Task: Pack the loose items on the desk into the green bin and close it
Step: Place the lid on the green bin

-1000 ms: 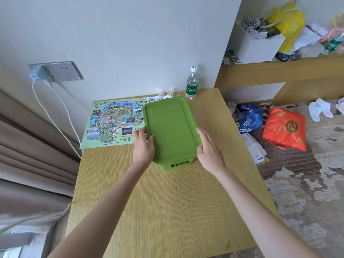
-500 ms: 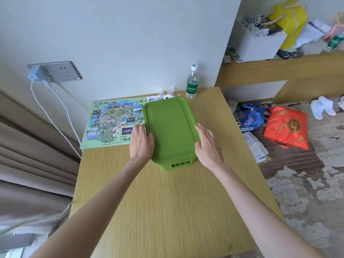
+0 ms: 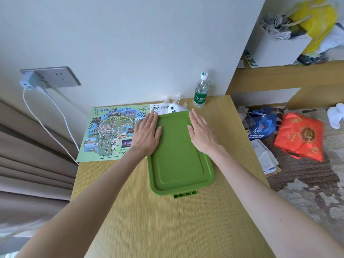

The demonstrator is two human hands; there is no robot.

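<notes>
Left hand [image 3: 147,135], right hand [image 3: 202,134] flat on green bin [image 3: 178,155] — wood desk [image 3: 158,229], curtain [image 3: 28,155]

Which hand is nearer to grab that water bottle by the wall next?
Probably the right. The right hand lies flat on the green lid, right side, and the water bottle stands just beyond its fingertips. The left hand rests along the left edge, toward the map, farther away.

bright even daylight | soft faint shadows | sharp focus | wide-angle bending at edges
</notes>
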